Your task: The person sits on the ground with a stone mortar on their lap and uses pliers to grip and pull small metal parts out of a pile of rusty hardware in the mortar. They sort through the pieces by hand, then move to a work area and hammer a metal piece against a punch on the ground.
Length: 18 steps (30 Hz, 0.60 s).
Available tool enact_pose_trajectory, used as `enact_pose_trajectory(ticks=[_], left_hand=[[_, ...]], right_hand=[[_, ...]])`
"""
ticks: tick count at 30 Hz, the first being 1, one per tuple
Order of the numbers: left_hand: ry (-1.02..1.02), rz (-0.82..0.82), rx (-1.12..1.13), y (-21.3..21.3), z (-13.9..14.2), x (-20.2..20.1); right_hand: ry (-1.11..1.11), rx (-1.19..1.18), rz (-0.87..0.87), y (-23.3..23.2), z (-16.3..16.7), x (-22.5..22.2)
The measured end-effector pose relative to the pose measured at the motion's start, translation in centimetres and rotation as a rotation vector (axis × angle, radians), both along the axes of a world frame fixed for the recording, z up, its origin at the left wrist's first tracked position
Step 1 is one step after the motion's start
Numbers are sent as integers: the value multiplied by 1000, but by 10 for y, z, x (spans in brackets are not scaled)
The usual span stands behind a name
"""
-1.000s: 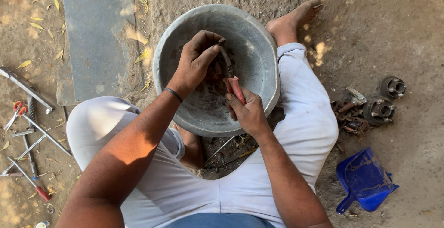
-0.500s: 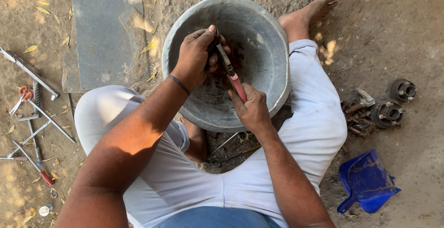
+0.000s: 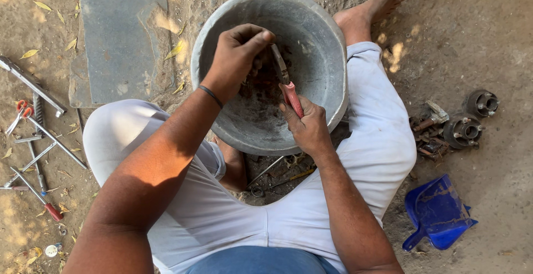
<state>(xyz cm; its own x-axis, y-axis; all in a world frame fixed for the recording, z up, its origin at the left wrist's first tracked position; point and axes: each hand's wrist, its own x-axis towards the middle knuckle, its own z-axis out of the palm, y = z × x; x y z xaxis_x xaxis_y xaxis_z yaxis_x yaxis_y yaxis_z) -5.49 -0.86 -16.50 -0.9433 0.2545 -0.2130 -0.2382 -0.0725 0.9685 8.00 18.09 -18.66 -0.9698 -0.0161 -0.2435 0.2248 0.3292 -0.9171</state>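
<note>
— Since the earlier frame, has the left hand shifted?

— Slightly. It was lower in the basin; now it sits higher, near the far side, fingers curled tight over something small and dark that I cannot make out. The pliers have turned too: their nose points up toward that left thumb rather than lying across the bowl.

— So what does that tell you?

— By my reading, the tool is being brought to bear on whatever the left hand pinches, so the working stroke looks underway rather than a search through the rusty bits at the bottom.

— And on the ground, going from the left?

— Rods and red-handled tools lie on the dirt, then a grey slab, same as before. The basin rests between the knees.

— The right hand?

— Wrapped shut around the pliers' red grip, over the near rim. Beyond the right knee sit round metal hubs and a blue dustpan, unmoved.
</note>
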Motion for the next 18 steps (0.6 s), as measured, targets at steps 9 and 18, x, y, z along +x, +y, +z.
enact_pose_trajectory(ticks=[9,18], left_hand=[[-221,-27,261,0,15,2],[-62,-23,97,-2,-9,-1]], right_hand=[[-130,-100,-54,8,-6,-4],[-167,-83,-50,14,-4,-3]])
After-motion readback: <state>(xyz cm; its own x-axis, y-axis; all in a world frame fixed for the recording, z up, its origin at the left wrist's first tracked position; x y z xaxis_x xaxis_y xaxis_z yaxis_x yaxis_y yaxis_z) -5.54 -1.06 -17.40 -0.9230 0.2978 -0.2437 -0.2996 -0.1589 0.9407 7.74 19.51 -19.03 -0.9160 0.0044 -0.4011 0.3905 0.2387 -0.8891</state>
